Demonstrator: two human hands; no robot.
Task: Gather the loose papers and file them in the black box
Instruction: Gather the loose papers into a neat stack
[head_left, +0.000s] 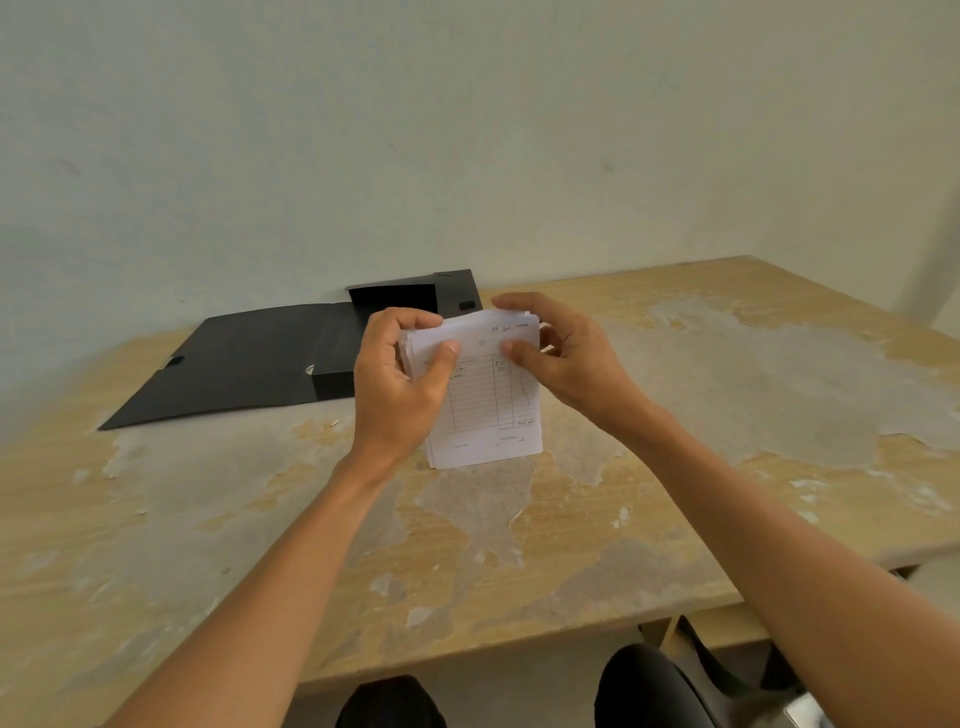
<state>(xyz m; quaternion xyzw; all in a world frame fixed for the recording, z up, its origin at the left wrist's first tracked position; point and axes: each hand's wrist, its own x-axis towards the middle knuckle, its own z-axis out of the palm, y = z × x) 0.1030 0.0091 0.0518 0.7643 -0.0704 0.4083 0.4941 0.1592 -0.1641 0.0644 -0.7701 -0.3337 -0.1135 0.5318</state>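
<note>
The stack of papers (485, 400) stands upright above the worn surface (519, 545), its lower edge seemingly just touching it. The top sheet is a white ruled form with faint handwriting. Left hand (397, 384) and right hand (566, 358) pinch its upper corners, fingers closed. The black box (332, 345) lies open behind.

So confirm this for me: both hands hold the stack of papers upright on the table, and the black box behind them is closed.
One thing is wrong: the black box is open, its lid flap lying flat on the table to the left, as the head view shows. The rest stands: the left hand and right hand hold the stack of papers upright on the table.
</note>
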